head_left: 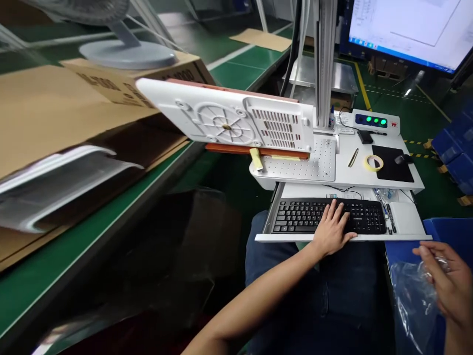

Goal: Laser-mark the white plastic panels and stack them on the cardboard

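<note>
My left hand (331, 229) lies with fingers spread over the right part of a black keyboard (299, 215). The keyboard rests in a pulled-out white drawer (406, 219), and my thumb reaches the drawer's front edge. At the lower right, my right hand (449, 276) is closed on a crumpled clear plastic bag (414, 301), which hangs down in front of something blue. Above the drawer, a white plastic panel (229, 123) with a round ribbed pattern and vent slots stands tilted on a perforated metal plate (321, 160). A yellow tab (255, 159) sits at its lower edge.
On the white worktop are a utility knife (353, 157), a tape roll (373, 162), a mouse (402, 159) and a box with green lights (376, 121). A monitor (406, 34) hangs upper right. Cardboard (44, 113) and a fan (125, 52) stand along the green conveyor (92, 251).
</note>
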A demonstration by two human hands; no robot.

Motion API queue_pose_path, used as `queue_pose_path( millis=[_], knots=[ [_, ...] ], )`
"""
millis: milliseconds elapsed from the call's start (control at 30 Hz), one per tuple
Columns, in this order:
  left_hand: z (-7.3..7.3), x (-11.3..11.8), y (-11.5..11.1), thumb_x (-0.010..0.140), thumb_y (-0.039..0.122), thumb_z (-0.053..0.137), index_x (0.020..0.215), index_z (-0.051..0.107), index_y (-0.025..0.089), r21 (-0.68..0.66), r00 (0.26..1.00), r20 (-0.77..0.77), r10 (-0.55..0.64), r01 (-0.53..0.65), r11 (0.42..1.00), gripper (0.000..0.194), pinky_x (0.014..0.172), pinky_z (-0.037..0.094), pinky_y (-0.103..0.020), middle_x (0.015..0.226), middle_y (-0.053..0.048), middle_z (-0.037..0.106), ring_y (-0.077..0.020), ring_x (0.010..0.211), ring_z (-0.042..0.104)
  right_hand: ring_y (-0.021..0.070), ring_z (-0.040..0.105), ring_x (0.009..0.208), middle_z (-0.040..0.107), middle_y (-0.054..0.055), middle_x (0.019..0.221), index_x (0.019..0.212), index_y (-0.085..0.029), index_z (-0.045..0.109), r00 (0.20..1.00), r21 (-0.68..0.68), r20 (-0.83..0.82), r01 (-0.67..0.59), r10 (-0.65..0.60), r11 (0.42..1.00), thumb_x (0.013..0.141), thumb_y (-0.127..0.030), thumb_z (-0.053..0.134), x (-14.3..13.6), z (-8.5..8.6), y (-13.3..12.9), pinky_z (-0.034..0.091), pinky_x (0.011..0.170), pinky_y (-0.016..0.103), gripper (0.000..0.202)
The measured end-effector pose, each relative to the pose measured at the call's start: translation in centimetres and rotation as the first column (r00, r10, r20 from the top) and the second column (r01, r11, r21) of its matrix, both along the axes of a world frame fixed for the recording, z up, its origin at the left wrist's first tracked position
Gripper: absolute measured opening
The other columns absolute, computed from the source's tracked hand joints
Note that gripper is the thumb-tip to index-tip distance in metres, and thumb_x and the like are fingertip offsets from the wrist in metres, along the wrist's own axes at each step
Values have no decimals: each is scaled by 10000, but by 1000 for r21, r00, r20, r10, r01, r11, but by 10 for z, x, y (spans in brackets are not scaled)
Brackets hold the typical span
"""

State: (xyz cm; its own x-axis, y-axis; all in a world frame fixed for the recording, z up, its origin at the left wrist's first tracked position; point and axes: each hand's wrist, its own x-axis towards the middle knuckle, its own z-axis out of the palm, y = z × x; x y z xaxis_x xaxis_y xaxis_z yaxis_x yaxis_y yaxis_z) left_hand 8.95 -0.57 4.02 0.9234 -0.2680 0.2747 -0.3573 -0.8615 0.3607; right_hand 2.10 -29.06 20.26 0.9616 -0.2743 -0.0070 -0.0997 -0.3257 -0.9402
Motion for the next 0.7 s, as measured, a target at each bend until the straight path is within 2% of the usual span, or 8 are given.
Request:
queue_pose_path(
  millis=[100,200,367,433,500,600,667,700],
  knots=[
    [-5,0,-4,1045,706,563,1521,669,114,33,1000,14,-8,8,999,768,1370,207,-725,1807,-232,327,-513,1709,132,118,571,576,793,136,1022,1113,-178,765,995,80,-45,-86,90,993,872,-655,907,0,-17,13,458,449,189,554],
    [-5,1,-4,1038,648,628,1532,654,116,6,998,68,-13,12,1000,726,1345,262,-741,1815,-242,299,-524,1704,145,126,596,618,782,108,1022,1171,-192,740,977,121,-22,-207,211,971,952,-633,843,4,-15,36,437,476,196,503],
    [12,-39,6,1094,368,624,1545,591,194,-296,973,194,-127,182,938,485,1310,409,-633,1739,-206,456,-404,1697,290,165,727,906,765,32,1045,1229,-260,738,898,25,84,-435,431,900,1071,-463,736,6,-9,80,576,771,237,257],
    [16,-71,13,1108,330,587,1523,595,246,-476,964,160,-214,265,839,424,1287,465,-558,1661,-167,562,-342,1618,457,157,739,963,767,5,1066,1273,-287,716,866,-57,147,-474,477,879,1088,-379,702,7,-11,98,582,857,247,207],
    [15,-103,17,1109,444,590,1555,582,280,-653,945,59,-323,281,703,475,1251,512,-514,1606,-156,620,-328,1513,584,148,747,984,770,-13,1081,1331,-303,679,848,-158,227,-452,478,878,1098,-305,666,9,-12,115,582,901,254,234],
    [12,-138,10,927,754,733,1659,503,248,-862,897,-122,-425,116,493,919,1236,516,-559,1617,-204,606,-409,1466,615,153,761,1002,773,-10,1115,1366,-298,652,815,-265,345,-391,465,881,1105,-238,632,11,-10,144,602,938,270,268],
    [15,-146,-2,767,803,856,1679,487,216,-920,848,-209,-487,-2,391,1146,1240,491,-626,1585,-220,628,-461,1441,617,171,771,1012,778,6,1144,1354,-287,655,788,-286,388,-390,478,875,1110,-224,627,8,-7,163,623,951,293,253],
    [18,-145,-9,732,775,901,1659,523,229,-934,819,-229,-526,-34,355,1140,1235,496,-629,1541,-205,666,-459,1402,643,179,775,1008,781,14,1159,1354,-284,653,777,-284,395,-405,491,869,1110,-222,634,5,-4,172,634,947,304,253]
  ],
)
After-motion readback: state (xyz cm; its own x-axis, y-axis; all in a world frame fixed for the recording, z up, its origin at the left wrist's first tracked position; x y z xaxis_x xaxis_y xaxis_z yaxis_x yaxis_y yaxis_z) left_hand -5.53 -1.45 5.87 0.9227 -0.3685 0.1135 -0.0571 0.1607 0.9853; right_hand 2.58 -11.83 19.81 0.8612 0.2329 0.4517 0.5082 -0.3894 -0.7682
